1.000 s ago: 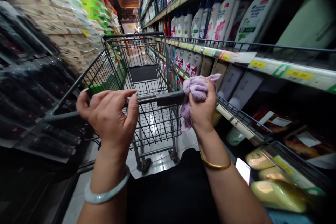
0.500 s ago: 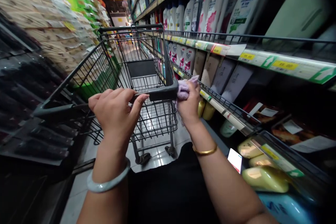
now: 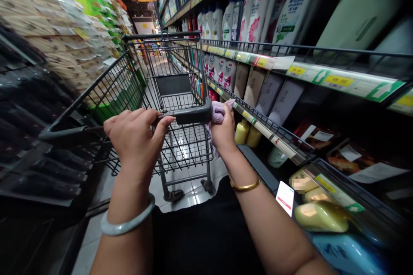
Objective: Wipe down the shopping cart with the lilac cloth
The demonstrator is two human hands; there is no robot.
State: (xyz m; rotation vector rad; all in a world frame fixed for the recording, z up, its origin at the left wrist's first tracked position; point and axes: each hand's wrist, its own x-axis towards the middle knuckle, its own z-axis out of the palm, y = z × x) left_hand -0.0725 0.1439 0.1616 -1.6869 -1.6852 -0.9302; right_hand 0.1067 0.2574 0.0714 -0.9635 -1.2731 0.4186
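Note:
A dark grey wire shopping cart (image 3: 176, 84) stands in front of me, with nothing seen in its basket. My left hand (image 3: 134, 137) is wrapped over the middle of the cart's push handle (image 3: 193, 114), thumb lying along it. At the handle's right end, my right hand (image 3: 224, 131) is closed around a lilac cloth (image 3: 218, 112), which touches or nearly touches the handle's corner. Part of the cloth hangs below the hand. The right fingertips are hidden behind the cloth.
Along the right run shelves (image 3: 226, 53) of shampoo bottles (image 3: 258, 13). Low at right lie gold bottles (image 3: 321, 215), a blue pack (image 3: 342, 253) and a phone (image 3: 285, 197). Stacked tissue packs (image 3: 61, 43) line the left side. The tiled floor (image 3: 190, 197) continues down the aisle.
Both hands and the handle have shifted slightly left in view, as have the right-hand shelves. My grips look the same.

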